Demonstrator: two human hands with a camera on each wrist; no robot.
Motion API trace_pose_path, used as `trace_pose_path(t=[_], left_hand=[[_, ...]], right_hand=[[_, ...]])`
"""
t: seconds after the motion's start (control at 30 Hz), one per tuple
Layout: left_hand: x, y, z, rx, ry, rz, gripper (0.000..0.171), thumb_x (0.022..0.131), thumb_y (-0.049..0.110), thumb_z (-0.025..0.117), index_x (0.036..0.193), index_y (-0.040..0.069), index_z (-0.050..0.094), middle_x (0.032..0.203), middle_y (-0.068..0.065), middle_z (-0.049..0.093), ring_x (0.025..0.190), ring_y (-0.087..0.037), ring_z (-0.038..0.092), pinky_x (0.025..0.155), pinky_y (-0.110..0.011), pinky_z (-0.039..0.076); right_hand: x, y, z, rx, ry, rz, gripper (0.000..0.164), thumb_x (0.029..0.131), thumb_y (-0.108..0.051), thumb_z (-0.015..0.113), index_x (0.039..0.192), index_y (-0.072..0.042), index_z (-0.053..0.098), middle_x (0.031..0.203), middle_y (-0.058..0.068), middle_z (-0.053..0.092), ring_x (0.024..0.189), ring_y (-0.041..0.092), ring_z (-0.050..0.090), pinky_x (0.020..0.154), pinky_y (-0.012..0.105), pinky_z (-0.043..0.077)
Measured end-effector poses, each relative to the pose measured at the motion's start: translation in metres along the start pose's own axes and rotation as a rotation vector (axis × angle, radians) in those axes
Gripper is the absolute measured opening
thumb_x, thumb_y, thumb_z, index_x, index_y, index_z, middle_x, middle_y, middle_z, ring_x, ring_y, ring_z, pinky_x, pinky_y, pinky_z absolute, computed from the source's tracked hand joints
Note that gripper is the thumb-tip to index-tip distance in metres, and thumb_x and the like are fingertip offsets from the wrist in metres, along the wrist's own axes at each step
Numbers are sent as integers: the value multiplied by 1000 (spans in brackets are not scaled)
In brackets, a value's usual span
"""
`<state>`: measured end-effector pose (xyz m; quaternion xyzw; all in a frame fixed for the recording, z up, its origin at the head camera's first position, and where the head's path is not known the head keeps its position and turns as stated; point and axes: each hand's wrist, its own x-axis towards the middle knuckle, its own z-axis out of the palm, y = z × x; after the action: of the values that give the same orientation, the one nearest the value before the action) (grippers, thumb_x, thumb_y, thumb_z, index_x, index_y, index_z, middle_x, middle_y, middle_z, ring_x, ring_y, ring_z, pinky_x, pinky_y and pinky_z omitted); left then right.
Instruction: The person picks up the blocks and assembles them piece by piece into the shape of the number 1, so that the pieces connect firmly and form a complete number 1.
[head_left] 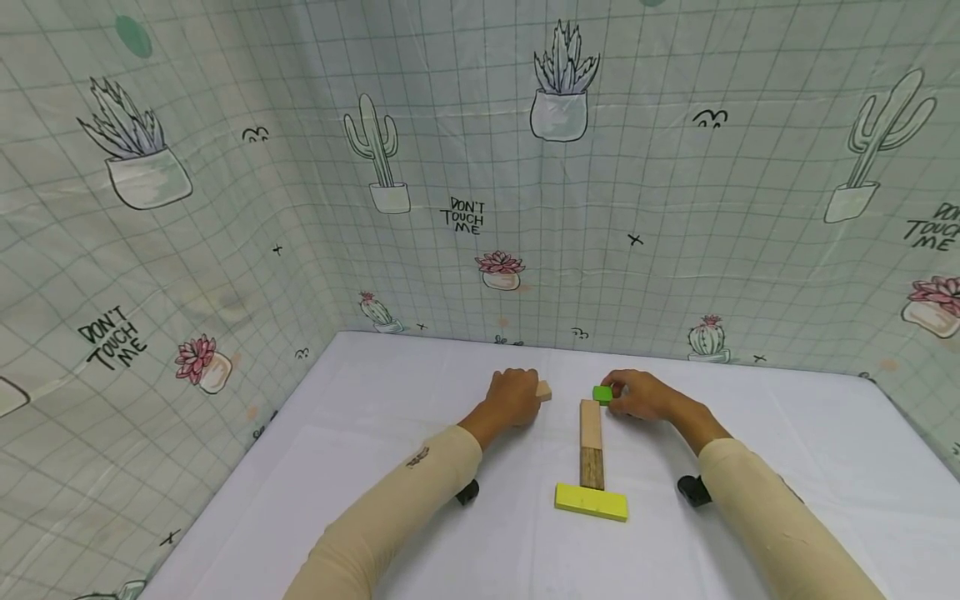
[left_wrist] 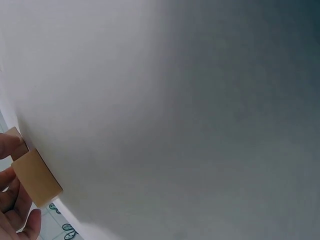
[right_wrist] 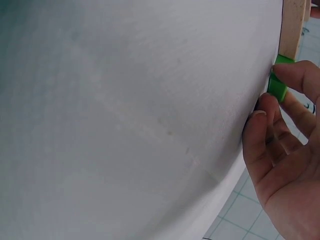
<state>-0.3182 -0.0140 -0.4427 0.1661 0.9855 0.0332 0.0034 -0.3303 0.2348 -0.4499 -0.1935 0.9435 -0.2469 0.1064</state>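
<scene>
In the head view my left hand grips a pale wooden block at the table's far middle. Two wooden faces show by its fingers in the left wrist view; whether they are one block or two I cannot tell. My right hand pinches a small green block between thumb and fingers, just off the far end of a light wooden block. That block lines up end to end with a darker brown block. Across the near end lies a yellow block.
White cloth covers the table. Behind it and to the left hangs a grid-patterned sheet printed with cacti. Black pieces show beneath the left forearm and the right forearm.
</scene>
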Motion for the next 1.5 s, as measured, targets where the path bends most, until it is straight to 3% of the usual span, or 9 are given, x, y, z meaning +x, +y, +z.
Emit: trace_pose_path(t=[0.53,0.93,1.5], left_hand=[[1,6,-1,3,2,12,31,97,25,67,121,7,66,99,-4,72,88,-18,64,80,-34,48],[1,12,-5,-19,-39,12,28,98,26,66,119,8,66,101,-4,72,89,-18,63,82,-35,47],[4,17,-5,-6,-23,88,21,96,17,68,114,6,68,102,-5,73,92,-19,67,85,-37,52]], right_hand=[[-2,-1,2,5,13,-4,38,89,-13,70,123,1,62,104,12,63,92,24,55,84,45,48],[-1,-1,2,9,20,0,35,89,-13,70,121,0,63,102,10,63,91,22,55,84,44,48],[0,0,3,3,23,11,36,90,-13,70,122,1,63,101,8,62,91,21,54,83,42,47]])
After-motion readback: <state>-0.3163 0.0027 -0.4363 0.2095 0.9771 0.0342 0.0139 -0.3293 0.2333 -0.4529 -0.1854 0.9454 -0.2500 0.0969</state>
